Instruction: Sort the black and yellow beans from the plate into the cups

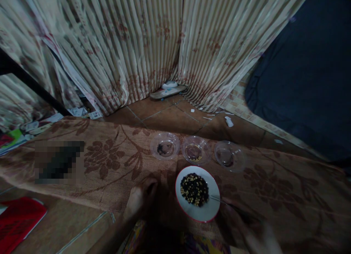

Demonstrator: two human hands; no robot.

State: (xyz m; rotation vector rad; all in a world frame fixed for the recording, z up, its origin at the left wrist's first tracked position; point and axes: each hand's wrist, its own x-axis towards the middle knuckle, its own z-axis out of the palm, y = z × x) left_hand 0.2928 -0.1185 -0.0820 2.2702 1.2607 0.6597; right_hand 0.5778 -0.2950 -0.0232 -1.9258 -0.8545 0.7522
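Observation:
In the head view a white plate with a red rim (186, 209) lies on the cloth in front of me. A mixed pile of black and pale yellow beans or seeds (194, 189) covers its middle. My right hand (238, 219), blurred, grips a thin fork-like metal utensil (215, 198), its prongs over the plate's right side. Left of the plate, my left hand (142, 193) rests with fingers curled; what they enclose, if anything, is hidden. Behind the plate stand three clear plastic bowls: the left bowl (172, 140) holds some dark bits, the middle bowl (201, 142) a few pale ones. Nothing shows inside the right bowl (237, 159).
A brown flowered cloth (109, 192) covers the low table. A pixelated dark patch (60, 162) lies on its left. Beyond are striped curtains (137, 45), a skateboard (170, 92) and white scraps (229, 121) on the tiled floor. A red item (22, 221) lies at lower left.

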